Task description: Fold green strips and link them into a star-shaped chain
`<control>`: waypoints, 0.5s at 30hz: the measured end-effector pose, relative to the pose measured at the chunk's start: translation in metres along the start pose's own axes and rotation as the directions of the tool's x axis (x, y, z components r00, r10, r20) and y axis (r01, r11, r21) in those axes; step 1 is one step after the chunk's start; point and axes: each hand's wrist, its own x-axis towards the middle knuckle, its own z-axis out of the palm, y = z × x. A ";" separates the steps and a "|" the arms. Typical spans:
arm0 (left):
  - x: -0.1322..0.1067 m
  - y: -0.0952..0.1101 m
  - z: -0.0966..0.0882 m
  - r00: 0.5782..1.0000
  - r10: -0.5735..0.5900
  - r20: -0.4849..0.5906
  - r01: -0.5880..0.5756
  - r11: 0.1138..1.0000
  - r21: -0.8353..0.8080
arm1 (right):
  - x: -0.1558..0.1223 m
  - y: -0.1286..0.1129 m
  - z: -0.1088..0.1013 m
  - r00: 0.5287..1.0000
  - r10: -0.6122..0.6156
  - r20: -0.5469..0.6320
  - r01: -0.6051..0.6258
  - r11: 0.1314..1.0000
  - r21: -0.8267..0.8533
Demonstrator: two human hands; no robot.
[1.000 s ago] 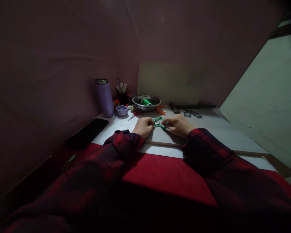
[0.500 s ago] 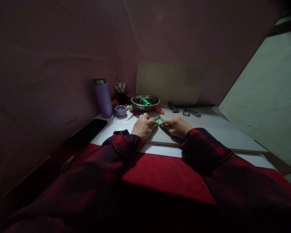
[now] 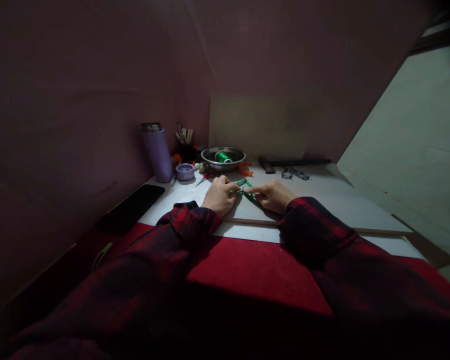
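Both of my hands rest on a white board [image 3: 322, 210] and pinch a small green folded strip piece [image 3: 245, 189] between them. My left hand [image 3: 219, 195] is curled, its fingertips closed on the left end of the green piece. On the right end, the fingers of my right hand [image 3: 272, 196] are pressed together. Part of the piece is hidden under my fingers. Red plaid sleeves cover both arms.
A purple tumbler [image 3: 156, 152], a small purple cup [image 3: 185, 171], a metal bowl [image 3: 222, 159] with a green spool [image 3: 222, 157], scissors [image 3: 204, 179], metal clips [image 3: 294, 173] and a dark tool [image 3: 296, 163] line the back. A black phone [image 3: 133, 207] lies left. Red cloth [image 3: 247, 265] covers the near edge.
The view has drifted slightly. My hands stay together on the green piece, with only small finger shifts.
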 end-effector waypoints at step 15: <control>0.009 -0.007 -0.015 0.963 -0.240 -0.124 0.216 0.960 -0.178 | -0.001 0.000 -0.004 0.997 -0.041 -0.058 0.040 0.999 -0.014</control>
